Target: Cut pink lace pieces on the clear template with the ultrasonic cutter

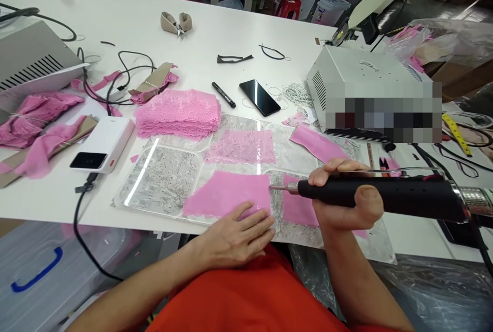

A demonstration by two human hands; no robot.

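My left hand (241, 234) lies flat, fingers spread, on the lower right part of a smooth pink fabric piece (231, 190). In my right hand (346, 198) is a black handheld tool (393, 198), whose metal tip points left at the right edge of that piece; whether it touches cannot be made out. Under the fabric is a clear-covered, grey-speckled mat (162, 178). A pink lace piece (246, 146) lies above the smooth one. Another pink piece (298, 206) sits under the tool, and a pink strip (316, 143) lies further up. A stack of pink lace (177, 113) rests at the upper left.
A white power bank (110, 144) with a cable stands at the left. Beyond the mat lie a marker (224, 94) and a phone (260, 97). One grey box (346, 80) is at the right, another (34, 59) at the left, near bundled pink fabric (38, 111).
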